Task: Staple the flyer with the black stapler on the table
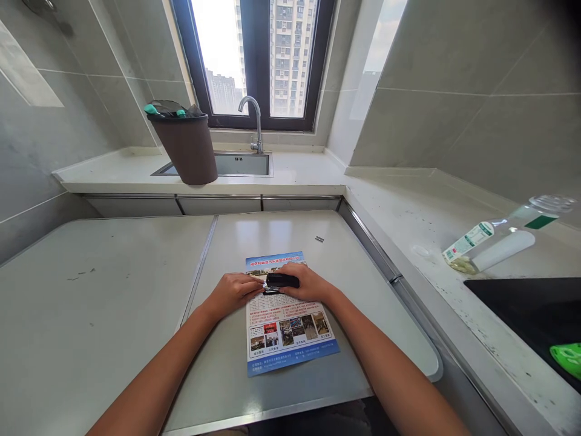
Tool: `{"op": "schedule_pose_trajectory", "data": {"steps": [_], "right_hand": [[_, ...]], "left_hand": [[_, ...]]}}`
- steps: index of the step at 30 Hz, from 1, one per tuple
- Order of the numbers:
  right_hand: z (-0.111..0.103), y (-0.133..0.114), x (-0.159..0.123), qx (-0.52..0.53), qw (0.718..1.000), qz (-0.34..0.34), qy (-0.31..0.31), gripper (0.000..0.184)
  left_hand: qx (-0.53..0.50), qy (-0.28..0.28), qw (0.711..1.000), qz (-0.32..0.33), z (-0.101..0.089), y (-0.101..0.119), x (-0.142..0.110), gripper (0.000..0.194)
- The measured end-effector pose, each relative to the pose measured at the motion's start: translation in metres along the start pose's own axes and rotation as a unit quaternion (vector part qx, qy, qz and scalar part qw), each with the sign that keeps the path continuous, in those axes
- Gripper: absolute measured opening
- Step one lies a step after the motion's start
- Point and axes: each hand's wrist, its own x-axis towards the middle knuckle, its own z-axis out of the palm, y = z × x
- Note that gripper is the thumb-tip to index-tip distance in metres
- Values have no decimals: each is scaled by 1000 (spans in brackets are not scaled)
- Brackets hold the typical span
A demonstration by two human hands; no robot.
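A printed flyer [290, 357] with a blue bottom band and small photos lies on the white table. Over its upper half, my right hand [306, 283] is wrapped round a black stapler [282, 280]. The stapler lies sideways, its shiny metal end facing left. My left hand [236, 292] meets that end with its fingers pressed together on it, across the flyer's left edge. What is between the left fingertips is too small to see clearly. A short strip of staples [319, 239] lies on the table beyond the right hand.
A brown bin [188, 148] stands on the back counter before the sink [242, 165] and faucet [258, 121]. On the right counter are a clear bottle [503, 227] and a black panel [535, 309] with a green object [567, 358]. A seam [200, 266] crosses the table.
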Motion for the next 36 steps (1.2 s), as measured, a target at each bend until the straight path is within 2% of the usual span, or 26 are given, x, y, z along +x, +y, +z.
{"op": "schedule_pose_trajectory", "data": {"steps": [5, 13, 21, 28, 32, 36], "right_hand": [[0, 0, 0, -2, 1000, 1, 0, 46], [0, -1, 0, -1, 1000, 4, 1, 46], [0, 0, 1, -4, 1000, 1, -1, 49], [0, 1, 1, -4, 1000, -2, -1, 46], [-1, 1, 1, -2, 1000, -1, -2, 46], [-1, -3, 2, 2, 1000, -2, 1, 46]], "left_hand": [[-23, 18, 1000, 3, -2, 1, 0, 14], [-105, 26, 993, -45, -2, 6, 8, 14], [-102, 35, 994, -29, 1, 5, 9, 11], [-103, 2, 994, -45, 2, -2, 7, 11], [-135, -25, 989, -59, -8, -8, 2, 17], [-187, -44, 976, -101, -23, -16, -8, 17]]}}
